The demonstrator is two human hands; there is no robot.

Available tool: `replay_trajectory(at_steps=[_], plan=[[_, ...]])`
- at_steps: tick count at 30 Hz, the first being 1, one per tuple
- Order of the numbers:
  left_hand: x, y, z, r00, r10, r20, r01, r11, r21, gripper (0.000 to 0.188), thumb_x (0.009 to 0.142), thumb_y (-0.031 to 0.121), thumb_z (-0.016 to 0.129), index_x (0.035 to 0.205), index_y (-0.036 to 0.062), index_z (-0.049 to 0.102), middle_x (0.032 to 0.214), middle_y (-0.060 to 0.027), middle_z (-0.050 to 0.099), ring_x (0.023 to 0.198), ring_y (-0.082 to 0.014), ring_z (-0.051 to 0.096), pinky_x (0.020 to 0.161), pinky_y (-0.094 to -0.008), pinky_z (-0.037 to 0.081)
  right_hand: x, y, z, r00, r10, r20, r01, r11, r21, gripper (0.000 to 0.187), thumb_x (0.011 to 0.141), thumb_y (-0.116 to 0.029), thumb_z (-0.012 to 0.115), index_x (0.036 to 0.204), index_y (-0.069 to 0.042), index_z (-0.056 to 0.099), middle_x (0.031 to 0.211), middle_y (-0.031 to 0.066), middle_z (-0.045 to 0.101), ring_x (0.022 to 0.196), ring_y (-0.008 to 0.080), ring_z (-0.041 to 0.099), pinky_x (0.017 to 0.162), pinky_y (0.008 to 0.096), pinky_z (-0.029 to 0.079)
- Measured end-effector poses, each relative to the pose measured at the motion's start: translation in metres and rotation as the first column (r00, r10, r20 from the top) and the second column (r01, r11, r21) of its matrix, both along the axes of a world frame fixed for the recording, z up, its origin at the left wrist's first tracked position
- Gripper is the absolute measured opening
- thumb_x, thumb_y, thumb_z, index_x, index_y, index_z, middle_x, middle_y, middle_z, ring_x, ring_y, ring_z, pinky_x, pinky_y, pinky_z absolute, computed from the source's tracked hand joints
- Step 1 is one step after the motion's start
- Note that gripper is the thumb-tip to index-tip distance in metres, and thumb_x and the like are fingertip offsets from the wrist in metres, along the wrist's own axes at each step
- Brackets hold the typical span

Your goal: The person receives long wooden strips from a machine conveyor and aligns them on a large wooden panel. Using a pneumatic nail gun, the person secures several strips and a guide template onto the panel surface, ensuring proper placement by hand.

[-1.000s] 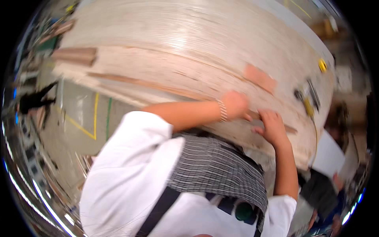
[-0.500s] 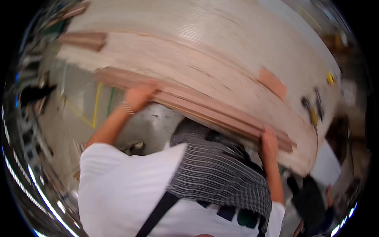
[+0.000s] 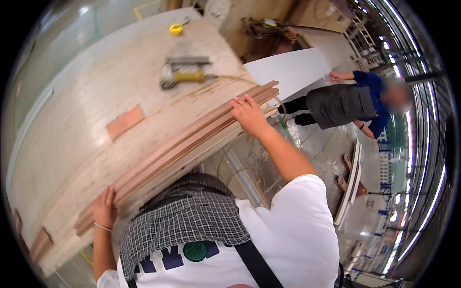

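Long reddish-brown wooden strips (image 3: 177, 149) lie side by side along the near edge of a pale wood-topped table (image 3: 81, 129). My left hand (image 3: 104, 207) grips them close to their left end, fingers over the top. Near the other end, my right hand (image 3: 248, 114) lies across the strips with its fingers bent over them; its thumb is hidden. Beyond the strips rests a small flat orange-pink piece of wood (image 3: 125, 122).
A yellow-and-grey nail gun (image 3: 185, 74) with a hose lies on the table, a yellow tape measure (image 3: 175, 30) beyond it. Short brown wood pieces (image 3: 42, 242) sit at the left corner. A white panel (image 3: 288, 72) and a co-worker (image 3: 343, 103) are at the right.
The view has swung to the right, bringing the nail gun, white panel and co-worker further in. Both hands remain on the strips.
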State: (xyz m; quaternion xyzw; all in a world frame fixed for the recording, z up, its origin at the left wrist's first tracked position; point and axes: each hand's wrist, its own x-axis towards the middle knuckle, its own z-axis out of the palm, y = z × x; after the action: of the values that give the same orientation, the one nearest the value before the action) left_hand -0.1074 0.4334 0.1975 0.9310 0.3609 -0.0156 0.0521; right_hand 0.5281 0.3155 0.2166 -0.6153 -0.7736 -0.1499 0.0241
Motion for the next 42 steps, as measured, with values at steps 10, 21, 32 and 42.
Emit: replay_trajectory(at_steps=[10, 21, 32, 42], plan=[[0.279, 0.000, 0.066, 1.000, 0.000, 0.022, 0.007, 0.943, -0.332, 0.051, 0.083, 0.012, 0.059, 0.133, 0.0159, 0.052, 0.130, -0.0165, 0.059, 0.099, -0.0349, 0.066, 0.081, -0.0440, 0.055, 0.135, -0.003, -0.008, 0.545, -0.802, -0.246, 0.838, 0.527, 0.139, 0.035, 0.091, -0.021, 0.059, 0.119, -0.002, 0.052, 0.136, 0.0155, 0.054, 0.134, 0.0317, 0.044, 0.113, 0.0507, 0.031], [0.387, -0.019, 0.057, 0.980, -0.191, -0.048, 0.165, 0.931, -0.324, 0.071, 0.082, 0.021, 0.067, 0.145, 0.0063, 0.037, 0.144, -0.0184, 0.046, 0.115, -0.0366, 0.059, 0.093, -0.0429, 0.051, -0.123, 0.004, 0.001, -0.882, -0.313, -0.354, -0.054, 0.811, -0.582, 0.062, 0.092, -0.039, 0.065, 0.135, -0.005, 0.037, 0.128, 0.0149, 0.053, 0.106, 0.0288, 0.060, 0.083, 0.0446, 0.051], [0.144, 0.004, 0.044, 0.903, 0.384, -0.193, -0.422, 0.708, -0.567, 0.064, 0.097, 0.046, 0.052, 0.141, 0.0002, 0.045, 0.134, -0.0214, 0.056, 0.120, -0.0332, 0.057, 0.100, -0.0416, 0.046, -0.004, -0.007, -0.047, -0.971, 0.198, -0.135, 0.236, 0.700, -0.674, 0.036, 0.086, -0.017, 0.062, 0.118, -0.005, 0.054, 0.106, 0.0095, 0.064, 0.091, 0.0236, 0.066, 0.066, 0.0391, 0.058], [0.328, -0.023, 0.057, 0.858, 0.489, 0.160, 0.104, 0.139, -0.985, 0.073, 0.100, 0.056, 0.041, 0.149, 0.0018, 0.034, 0.137, -0.0183, 0.055, 0.125, -0.0290, 0.054, 0.105, -0.0409, 0.040, 0.183, -0.005, -0.058, -0.815, 0.537, -0.219, 0.553, 0.604, -0.575, 0.038, 0.096, -0.020, 0.056, 0.128, 0.000, 0.051, 0.125, 0.0146, 0.058, 0.113, 0.0296, 0.058, 0.094, 0.0453, 0.050]])
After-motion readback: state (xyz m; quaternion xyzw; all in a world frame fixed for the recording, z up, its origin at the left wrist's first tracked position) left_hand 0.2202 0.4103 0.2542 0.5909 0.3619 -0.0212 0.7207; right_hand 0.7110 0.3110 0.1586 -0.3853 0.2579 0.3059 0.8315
